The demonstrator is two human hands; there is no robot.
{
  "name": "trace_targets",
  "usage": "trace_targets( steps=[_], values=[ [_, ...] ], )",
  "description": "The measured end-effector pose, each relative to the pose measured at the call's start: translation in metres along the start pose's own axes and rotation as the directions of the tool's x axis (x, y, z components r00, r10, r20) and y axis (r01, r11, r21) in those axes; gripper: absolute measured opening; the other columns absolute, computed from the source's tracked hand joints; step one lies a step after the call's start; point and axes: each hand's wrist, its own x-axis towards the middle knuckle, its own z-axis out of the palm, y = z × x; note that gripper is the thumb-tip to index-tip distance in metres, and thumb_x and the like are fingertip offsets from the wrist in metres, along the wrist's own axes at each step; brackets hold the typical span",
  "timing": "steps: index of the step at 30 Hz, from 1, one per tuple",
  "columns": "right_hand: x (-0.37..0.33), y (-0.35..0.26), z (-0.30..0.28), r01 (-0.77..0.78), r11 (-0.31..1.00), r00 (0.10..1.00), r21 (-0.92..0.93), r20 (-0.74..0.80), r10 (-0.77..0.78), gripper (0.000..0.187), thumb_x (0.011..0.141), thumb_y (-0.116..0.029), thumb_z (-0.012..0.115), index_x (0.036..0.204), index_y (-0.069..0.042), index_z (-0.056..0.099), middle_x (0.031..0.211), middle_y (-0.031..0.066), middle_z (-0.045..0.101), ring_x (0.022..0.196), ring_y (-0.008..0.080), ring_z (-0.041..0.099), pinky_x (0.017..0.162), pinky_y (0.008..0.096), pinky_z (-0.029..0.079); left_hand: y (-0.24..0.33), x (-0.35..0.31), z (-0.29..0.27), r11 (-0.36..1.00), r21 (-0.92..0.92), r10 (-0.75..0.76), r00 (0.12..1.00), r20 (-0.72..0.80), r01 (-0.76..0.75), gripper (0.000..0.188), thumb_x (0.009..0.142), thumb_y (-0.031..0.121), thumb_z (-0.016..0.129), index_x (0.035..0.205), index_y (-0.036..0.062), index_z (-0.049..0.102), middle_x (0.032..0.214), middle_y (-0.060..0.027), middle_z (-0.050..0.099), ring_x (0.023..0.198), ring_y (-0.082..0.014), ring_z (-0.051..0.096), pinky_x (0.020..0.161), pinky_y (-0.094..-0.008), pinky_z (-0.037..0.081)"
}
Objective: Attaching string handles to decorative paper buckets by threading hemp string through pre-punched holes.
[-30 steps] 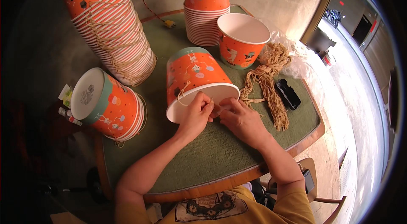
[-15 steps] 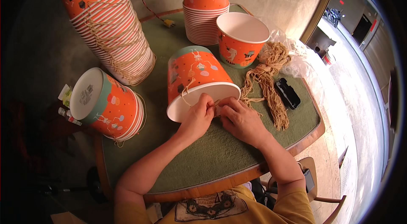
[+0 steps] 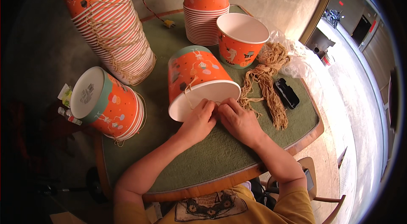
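Observation:
An orange paper bucket with a green base band lies tilted on the green tabletop, its white-lined mouth facing me. A beige string loops over its rim at the left and runs down across the mouth. My left hand pinches the string in front of the opening, fingertips bent together. Close beside it, my right hand is also closed on the string, a bit of which arches between the two hands. The fingertips hide the string's end. Right of the bucket lies a bundle of beige strings.
An open black case lies beside the bundle. An upright orange bucket and an upside-down stack stand behind. At left are a tall string-draped stack, a shorter stack and a yellow plug.
Both hands have shifted slightly, with the fingertips drawn closer together at the bucket's mouth. The bucket has barely moved.

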Motion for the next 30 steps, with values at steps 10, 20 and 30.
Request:
trace_targets(
  steps=[10,20,30],
  values=[
    [0.001,0.0,0.005,-0.02,0.994,1.0,0.108,-0.011,0.022,0.026,0.084,-0.007,0.064,0.108,-0.008,0.052,0.103,0.0091,0.059,0.076,0.0338,0.065,0.06,0.0412,0.056,-0.004,-0.003,0.008,0.996,0.083,0.038,0.994,-0.099,-0.03,0.017,0.085,0.0,0.059,0.099,-0.0019,0.049,0.099,-0.0189,0.055,0.093,-0.0419,0.057,0.079,-0.047,0.048],
    [0.001,0.003,0.008,-0.044,0.966,0.999,0.254,0.04,0.035,0.034,0.084,-0.006,0.064,0.114,-0.009,0.048,0.104,0.0123,0.06,0.082,0.0356,0.066,0.067,0.0409,0.056,-0.008,0.004,-0.008,0.973,-0.202,-0.113,0.994,0.01,0.113,0.011,0.091,0.001,0.058,0.099,-0.0012,0.051,0.092,-0.0153,0.064,0.087,-0.0273,0.064,0.078,-0.0367,0.05],
    [0.0,-0.002,0.01,-0.004,0.995,0.996,0.095,0.087,-0.004,0.033,0.085,-0.01,0.065,0.113,-0.008,0.047,0.098,0.0116,0.059,0.079,0.0337,0.067,0.061,0.0412,0.056,-0.007,0.003,-0.004,0.992,-0.106,-0.068,0.997,-0.028,0.065,0.016,0.084,-0.007,0.051,0.099,-0.001,0.049,0.096,-0.0195,0.059,0.093,-0.0388,0.061,0.08,-0.0442,0.049]
  ],
)
